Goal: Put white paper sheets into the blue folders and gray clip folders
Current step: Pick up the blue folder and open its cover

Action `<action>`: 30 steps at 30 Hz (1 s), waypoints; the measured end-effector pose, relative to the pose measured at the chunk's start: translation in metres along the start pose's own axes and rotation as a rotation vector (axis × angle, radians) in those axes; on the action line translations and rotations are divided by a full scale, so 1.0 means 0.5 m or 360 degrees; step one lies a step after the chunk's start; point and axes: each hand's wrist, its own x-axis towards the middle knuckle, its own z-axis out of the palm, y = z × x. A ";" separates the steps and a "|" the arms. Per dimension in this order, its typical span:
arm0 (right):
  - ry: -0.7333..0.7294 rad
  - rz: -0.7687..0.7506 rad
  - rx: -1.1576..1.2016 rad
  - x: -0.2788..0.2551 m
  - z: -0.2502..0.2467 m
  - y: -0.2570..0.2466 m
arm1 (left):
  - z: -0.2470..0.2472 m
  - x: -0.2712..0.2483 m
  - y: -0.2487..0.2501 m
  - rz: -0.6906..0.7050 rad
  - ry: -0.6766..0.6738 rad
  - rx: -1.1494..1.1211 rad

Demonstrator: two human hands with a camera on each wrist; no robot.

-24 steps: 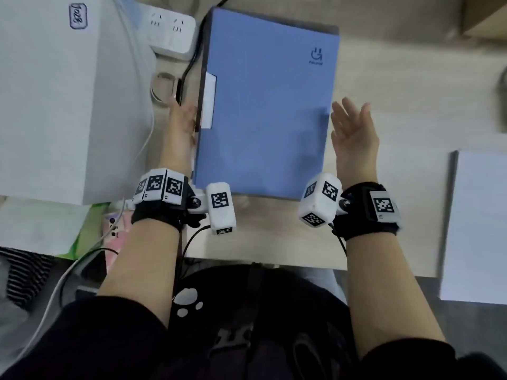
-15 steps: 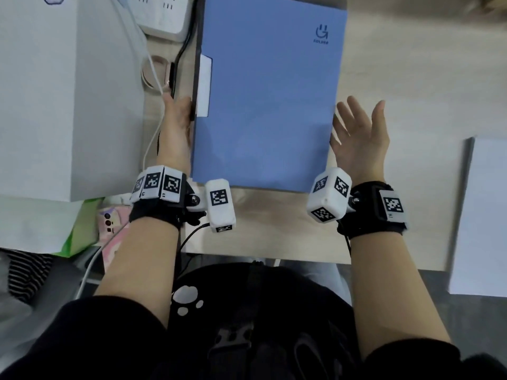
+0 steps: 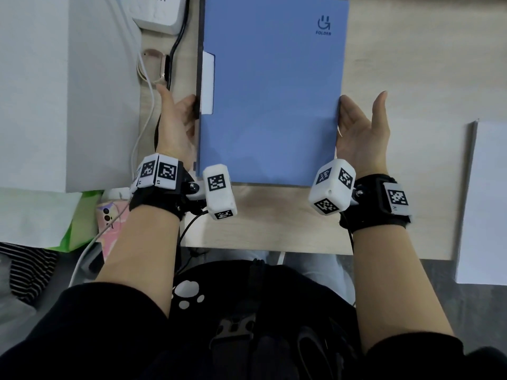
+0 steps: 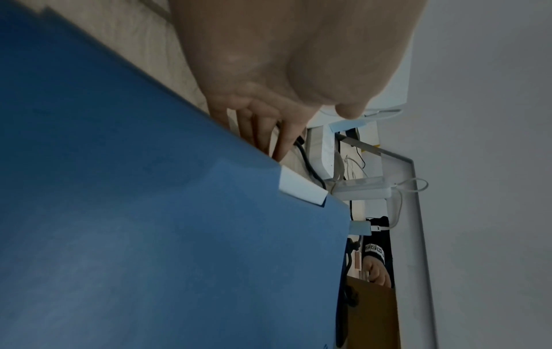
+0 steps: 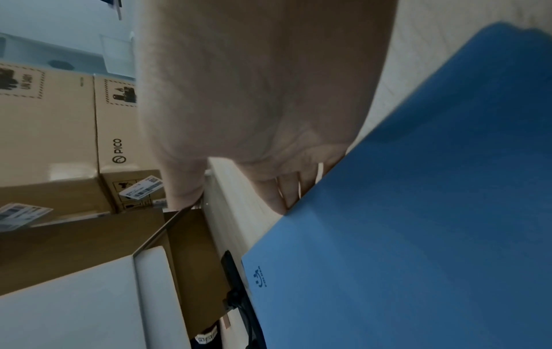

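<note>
A shut blue folder [image 3: 271,100] with a white spine label [image 3: 207,83] lies on the wooden desk [image 3: 288,215] between my hands. At its left spine edge, my left hand [image 3: 177,105] has straight fingers [image 4: 269,132] slipped under the folder [image 4: 149,224] and the thumb held apart. My right hand [image 3: 359,124] lies palm up at the right edge, its fingers [image 5: 278,196] tucked under the cover [image 5: 418,212] and the thumb raised clear. A stack of white paper sheets [image 3: 485,204] rests at the desk's right end. No gray clip folder is in view.
A large white box [image 3: 55,91] stands close on the left. A power strip [image 3: 159,12], cables and a watch [image 3: 153,64] lie behind my left hand. A phone [image 3: 108,212] sits by the desk's left corner. Cardboard boxes [image 5: 59,141] stand beyond the desk.
My right hand has moved left from beside the folder, and its fingers now reach under the right edge. The left hand stays at the spine edge. The folder sits nearer in view.
</note>
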 end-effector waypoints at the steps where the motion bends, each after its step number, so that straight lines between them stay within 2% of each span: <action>1: 0.0011 -0.0005 0.0009 -0.004 -0.005 -0.002 | 0.004 -0.003 -0.005 0.0003 -0.0011 -0.0021; 5: 0.0056 0.0008 0.0018 -0.025 -0.028 -0.010 | 0.018 -0.022 -0.021 0.0010 0.0010 -0.0140; 12: 0.0137 0.0035 -0.0069 -0.060 -0.096 -0.030 | 0.055 -0.067 -0.061 -0.0037 -0.0114 -0.0113; 20: 0.0226 0.0035 0.0068 -0.102 -0.222 -0.064 | 0.135 -0.129 -0.118 -0.0085 -0.0185 -0.0116; 30: 0.0248 0.0011 0.0064 -0.132 -0.379 -0.107 | 0.243 -0.183 -0.193 -0.0096 -0.0209 -0.0117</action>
